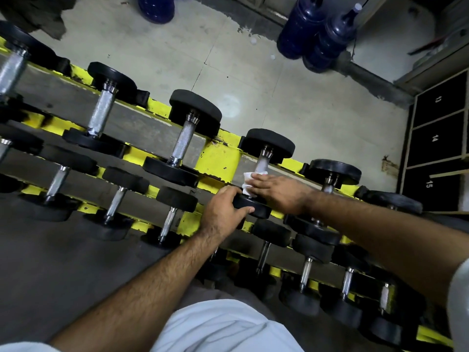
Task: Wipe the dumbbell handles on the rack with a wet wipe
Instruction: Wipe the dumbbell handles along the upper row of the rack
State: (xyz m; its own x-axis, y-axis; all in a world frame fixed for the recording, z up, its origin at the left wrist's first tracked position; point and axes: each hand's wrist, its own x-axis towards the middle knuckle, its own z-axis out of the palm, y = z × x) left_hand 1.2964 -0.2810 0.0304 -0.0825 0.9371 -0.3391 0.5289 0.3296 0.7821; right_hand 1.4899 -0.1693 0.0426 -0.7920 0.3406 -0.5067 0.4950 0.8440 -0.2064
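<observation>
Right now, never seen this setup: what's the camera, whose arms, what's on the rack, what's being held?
There is one picture, from a wide-angle camera worn on a person's head, looking down at their own bare arms; no robot. Below is a yellow tiered rack carrying rows of black-ended dumbbells with metal handles. The right hand grips a white wet wipe around the handle of one top-row dumbbell. The left hand grips that dumbbell's near end weight, probably to steady it. Behind the rack, dark blue water jugs stand on the floor, and numbered lockers are at right.
</observation>
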